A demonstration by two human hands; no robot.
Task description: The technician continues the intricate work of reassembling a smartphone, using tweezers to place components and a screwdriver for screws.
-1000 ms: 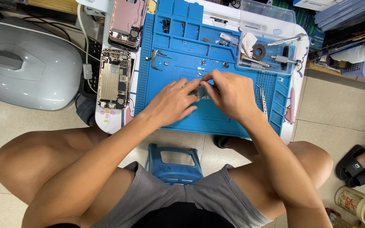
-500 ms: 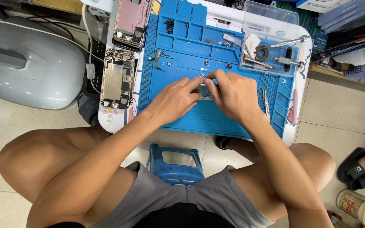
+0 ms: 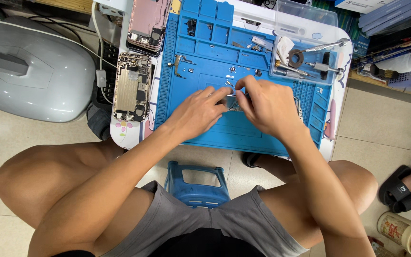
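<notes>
Both hands meet over the middle of a blue repair mat (image 3: pixel 200 43) on a small white table. My left hand (image 3: pixel 198 112) and my right hand (image 3: pixel 267 107) pinch a small silvery metal part (image 3: pixel 233 101) between their fingertips, just above the mat. Tiny screws and small metal bits (image 3: pixel 181 64) lie on the mat beyond the fingers. An opened phone body (image 3: pixel 132 88) with its insides showing lies left of the mat. A pink phone shell (image 3: pixel 147 21) sits above it.
A clear plastic tray (image 3: pixel 305 57) at the mat's upper right holds screwdrivers and a tape roll. A grey rounded appliance (image 3: pixel 34 76) stands on the floor to the left. A blue stool (image 3: pixel 197 183) shows between my knees. Another person's sandalled foot (image 3: pixel 407 190) is at right.
The view shifted slightly, so the table sits a little lower in frame. Both hands stay together on the small part, fingers barely shifting.
</notes>
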